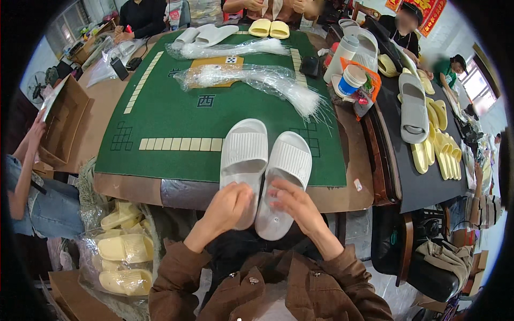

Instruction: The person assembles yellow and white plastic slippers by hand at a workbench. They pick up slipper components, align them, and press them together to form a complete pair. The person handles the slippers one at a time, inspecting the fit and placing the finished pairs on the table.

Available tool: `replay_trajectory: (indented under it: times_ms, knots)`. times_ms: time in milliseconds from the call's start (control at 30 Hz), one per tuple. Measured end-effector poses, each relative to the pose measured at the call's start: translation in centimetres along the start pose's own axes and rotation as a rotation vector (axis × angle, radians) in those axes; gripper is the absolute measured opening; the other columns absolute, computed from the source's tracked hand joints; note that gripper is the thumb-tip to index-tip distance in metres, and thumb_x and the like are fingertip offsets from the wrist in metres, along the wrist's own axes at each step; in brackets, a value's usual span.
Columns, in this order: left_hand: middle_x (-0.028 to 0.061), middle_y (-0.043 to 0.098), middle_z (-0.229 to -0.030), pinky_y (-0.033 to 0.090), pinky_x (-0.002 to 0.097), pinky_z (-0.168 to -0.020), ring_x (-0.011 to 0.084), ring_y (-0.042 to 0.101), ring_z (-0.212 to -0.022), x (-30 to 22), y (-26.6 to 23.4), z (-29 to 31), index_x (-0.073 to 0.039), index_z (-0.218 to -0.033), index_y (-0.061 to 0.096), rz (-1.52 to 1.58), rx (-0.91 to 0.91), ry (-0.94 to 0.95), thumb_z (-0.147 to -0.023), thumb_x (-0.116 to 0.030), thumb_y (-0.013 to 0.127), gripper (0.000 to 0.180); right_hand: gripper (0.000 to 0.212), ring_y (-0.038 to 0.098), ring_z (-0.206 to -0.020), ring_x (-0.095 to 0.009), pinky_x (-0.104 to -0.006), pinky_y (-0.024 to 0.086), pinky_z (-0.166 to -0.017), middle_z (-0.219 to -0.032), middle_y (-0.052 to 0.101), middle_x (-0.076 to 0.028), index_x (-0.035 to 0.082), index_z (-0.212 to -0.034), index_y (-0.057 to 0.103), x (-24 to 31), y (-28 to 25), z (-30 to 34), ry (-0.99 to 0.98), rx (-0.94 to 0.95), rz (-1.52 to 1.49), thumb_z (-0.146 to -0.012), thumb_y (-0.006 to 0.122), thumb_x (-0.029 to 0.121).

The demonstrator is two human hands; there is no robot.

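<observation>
A pair of pale grey slide sandals lies side by side at the front edge of a green table mat, heels overhanging toward me. My left hand is closed over the heel half of the left slide. Anything pinched in its curled fingers is hidden. Above the right slide, my right hand has its fingers bent and apart, slightly blurred, with nothing visible in them. Beyond the slides are two bundles of thin white plastic strands, the nearer bundle and the farther bundle, both in clear wrap.
Yellow slides and more grey ones stand at the far edge. A white cup and bottle are at the right. Bagged yellow slides sit low left beside a cardboard box. Other people work around the tables.
</observation>
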State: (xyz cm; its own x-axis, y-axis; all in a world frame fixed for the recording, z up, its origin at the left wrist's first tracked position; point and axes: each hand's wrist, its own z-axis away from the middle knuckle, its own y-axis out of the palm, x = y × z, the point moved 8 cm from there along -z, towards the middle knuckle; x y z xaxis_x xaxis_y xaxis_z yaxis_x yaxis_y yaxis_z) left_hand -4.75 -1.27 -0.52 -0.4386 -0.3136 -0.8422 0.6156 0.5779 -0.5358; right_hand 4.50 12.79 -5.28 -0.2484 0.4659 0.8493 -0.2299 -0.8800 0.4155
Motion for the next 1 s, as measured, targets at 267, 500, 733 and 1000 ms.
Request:
replay_trajectory:
  times_ms: [267, 500, 733, 1000]
  knots:
    - [0.0287, 0.055, -0.117, 0.042, 0.0488, -0.094, 0.0439, 0.052, -0.111, -1.1, 0.3, -2.6, 0.008, -0.125, 0.045, -0.223, -0.194, 0.209, -0.088, -0.04, 0.064, 0.063, 0.05, 0.041, -0.119, -0.047, -0.0516, 0.032, -0.102, -0.127, 0.048, -0.031, -0.007, -0.134, 0.041, 3.4, 2.1, -1.4, -0.651, -0.331, 1.174, -0.093, 0.057, 0.018]
    - [0.0372, 0.051, -0.119, 0.04, 0.0502, -0.099, 0.0485, 0.051, -0.112, 0.1, 2.5, -5.7, 0.012, -0.126, 0.043, -0.2, 0.164, 0.03, -0.078, -0.038, 0.07, 0.074, 0.048, 0.053, -0.104, -0.048, -0.0497, 0.04, -0.093, -0.11, 0.059, -0.031, -0.006, -0.117, 0.055, 2.6, -1.0, -4.5, -0.334, -0.291, 0.867, -0.101, 0.039, 0.037]
    - [0.0331, 0.062, -0.097, 0.046, 0.0551, -0.081, 0.0496, 0.059, -0.092, 3.1, 4.5, -8.3, 0.009, -0.101, 0.057, -0.33, 0.088, -0.044, -0.081, -0.027, 0.06, 0.041, 0.064, 0.061, -0.09, -0.048, -0.0498, 0.046, -0.083, -0.092, 0.061, -0.036, -0.015, -0.101, 0.058, 3.0, 0.2, -5.5, -0.414, -0.35, 1.003, -0.098, 0.044, 0.047]
    - [0.0302, 0.061, -0.093, 0.045, 0.0522, -0.084, 0.0479, 0.059, -0.089, 1.1, 5.3, -6.3, 0.007, -0.099, 0.057, -0.41, -0.26, 0.243, -0.071, -0.025, 0.066, 0.044, 0.06, 0.049, -0.109, -0.052, -0.0552, 0.035, -0.097, -0.112, 0.055, -0.038, -0.014, -0.108, 0.055, 2.7, 1.5, -3.9, -0.487, -0.347, 1.209, -0.099, 0.044, 0.043]
